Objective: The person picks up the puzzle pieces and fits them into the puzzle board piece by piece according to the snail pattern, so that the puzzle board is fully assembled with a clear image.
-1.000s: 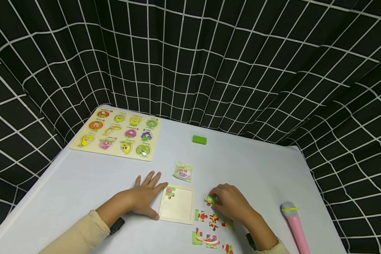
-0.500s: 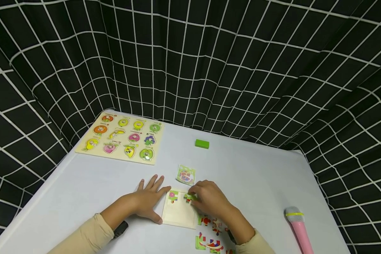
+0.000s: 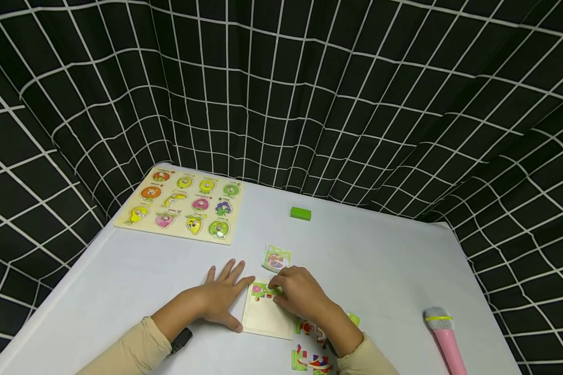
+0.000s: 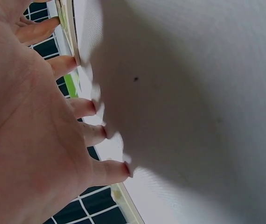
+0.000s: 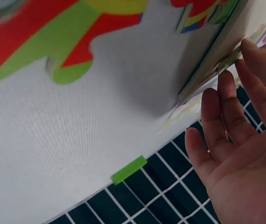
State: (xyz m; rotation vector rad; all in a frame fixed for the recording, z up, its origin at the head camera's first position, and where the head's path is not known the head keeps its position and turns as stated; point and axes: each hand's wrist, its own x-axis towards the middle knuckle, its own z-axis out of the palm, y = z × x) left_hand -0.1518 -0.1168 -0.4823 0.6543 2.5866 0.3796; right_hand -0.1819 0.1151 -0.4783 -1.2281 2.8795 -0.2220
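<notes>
A square wooden puzzle tray (image 3: 267, 319) lies on the white table. Flat beside it, my left hand (image 3: 221, 301) spreads its fingers, thumb and index touching the tray's left edge; the left wrist view shows those fingertips (image 4: 112, 171) on the cloth. One jigsaw piece with a pink flower (image 3: 257, 289) sits in the tray's upper left corner. Just right of it, my right hand (image 3: 302, 294) pinches a green and red jigsaw piece (image 5: 228, 59) between thumb and index, low against the tray; the fingers partly hide it. A small picture card (image 3: 277, 258) lies behind the tray.
Several loose jigsaw pieces (image 3: 311, 360) lie right of the tray, some hidden under the right forearm. A fruit knob-puzzle board (image 3: 183, 205) stands back left, a green block (image 3: 301, 213) at the back. A pink toy microphone (image 3: 443, 338) lies at right. Black gridded curtain (image 3: 281, 104) surrounds the table.
My right hand has carried the green and red jigsaw piece from the loose pieces leftward into the tray, up to the flower piece. The left hand stays at the tray's edge.
</notes>
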